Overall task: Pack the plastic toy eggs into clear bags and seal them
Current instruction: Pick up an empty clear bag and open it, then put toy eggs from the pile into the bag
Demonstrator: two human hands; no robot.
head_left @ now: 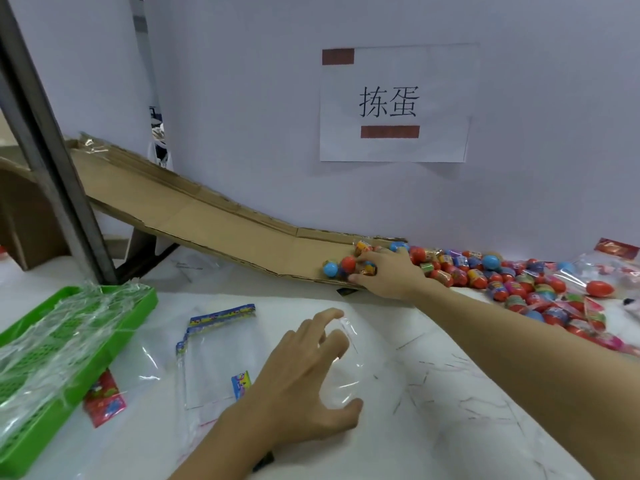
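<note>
Left hand point(308, 379) nearest camera, fingers curled round mouth of clear bag point(349, 372) on counter point(467, 386), holding it open for loading. Beyond bag, right hand point(388, 271) cups several toy eggs point(519, 282) at cardboard chute point(207, 220) foot, gathering a batch. Spare bags point(214, 351) left of bag.

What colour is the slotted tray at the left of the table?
Bright green, partly covered by clear plastic film; the tray shows in the head view.
</note>
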